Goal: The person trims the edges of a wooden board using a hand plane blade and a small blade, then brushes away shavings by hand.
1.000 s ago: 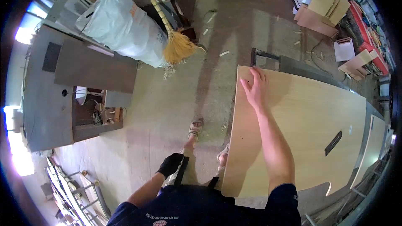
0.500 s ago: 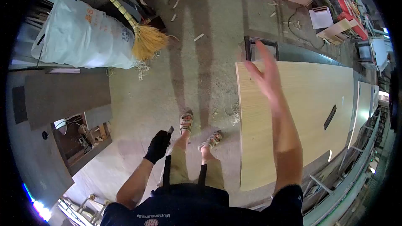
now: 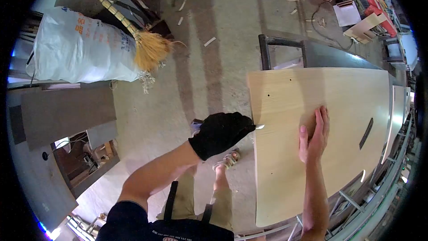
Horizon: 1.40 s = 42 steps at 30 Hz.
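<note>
My left hand [image 3: 224, 135], in a black glove, is closed around a utility knife [image 3: 260, 126]. Its short pale blade shows past the fingers at the left edge of a light wood-grain panel [image 3: 285, 151]. Whether the blade touches the edge, I cannot tell. Bare and spread, my right hand [image 3: 315, 136] lies on top of the panel with its fingers pointing away from me. A few small dark holes mark the panel's left part. Further right on it is a narrow dark slot or strip [image 3: 366, 133].
A dark metal frame [image 3: 283, 40] sticks out beyond the panel's far edge. At the left stand a full white sack [image 3: 82, 47], a straw broom [image 3: 151, 49] and a grey cabinet [image 3: 67, 111] with an opening. Scraps lie on the concrete floor [image 3: 236, 22].
My left hand has swung up and right with the knife to the panel's edge. My right hand has come down from above the far edge onto the panel's surface.
</note>
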Tool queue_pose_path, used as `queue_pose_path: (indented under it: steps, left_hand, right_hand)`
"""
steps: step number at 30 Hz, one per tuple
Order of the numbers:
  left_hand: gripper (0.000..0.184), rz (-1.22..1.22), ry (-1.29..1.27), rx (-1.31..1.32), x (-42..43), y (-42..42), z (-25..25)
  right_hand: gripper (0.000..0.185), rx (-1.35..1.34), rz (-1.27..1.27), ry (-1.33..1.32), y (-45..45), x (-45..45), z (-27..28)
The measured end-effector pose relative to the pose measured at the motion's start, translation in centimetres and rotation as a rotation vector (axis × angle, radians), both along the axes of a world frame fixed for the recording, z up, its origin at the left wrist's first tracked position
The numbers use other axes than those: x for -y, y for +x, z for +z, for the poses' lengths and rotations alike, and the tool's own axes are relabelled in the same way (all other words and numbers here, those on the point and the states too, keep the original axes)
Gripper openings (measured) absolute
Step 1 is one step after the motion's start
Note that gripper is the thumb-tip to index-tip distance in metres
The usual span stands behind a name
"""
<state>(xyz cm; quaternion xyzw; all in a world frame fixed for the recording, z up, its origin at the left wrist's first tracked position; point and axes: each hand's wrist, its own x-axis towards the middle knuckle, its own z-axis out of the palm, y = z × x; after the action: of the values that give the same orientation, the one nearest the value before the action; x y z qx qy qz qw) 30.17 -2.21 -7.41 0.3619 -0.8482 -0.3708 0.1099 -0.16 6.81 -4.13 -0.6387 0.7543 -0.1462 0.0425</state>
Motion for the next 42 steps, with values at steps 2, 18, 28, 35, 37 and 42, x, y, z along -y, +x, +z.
queue_pose_path:
  steps: [2, 18, 28, 35, 37, 42]
  left_hand:
    - [0.032, -0.011, -0.025, 0.053, 2.0, -0.2, -0.6]
    - [0.027, 0.105, -0.431, 0.02, 8.6, 0.7, -3.9]
    - [0.03, -0.153, 0.147, 0.134, 4.5, -0.4, -2.1]
    - [0.027, 0.312, -0.375, -0.065, 11.6, 0.9, -6.0]
    - [0.023, 0.124, -0.182, 0.045, 5.5, 1.3, -3.9]
    - [0.027, 0.137, -0.315, 0.044, 7.8, 0.1, -3.6]
  right_hand:
    - [0.065, -0.02, -0.003, 0.011, 0.3, 0.0, 0.3]
    - [0.071, -0.02, 0.012, 0.027, 0.2, 0.3, 0.2]
    - [0.065, -0.028, -0.001, 0.012, 0.3, 0.4, 0.2]
    - [0.065, -0.006, 0.023, -0.017, 0.2, 0.6, 0.0]
    - [0.066, -0.01, 0.023, -0.006, 0.3, 0.4, 0.1]
    - [0.068, -0.039, 0.026, 0.011, 0.2, 0.4, 0.2]
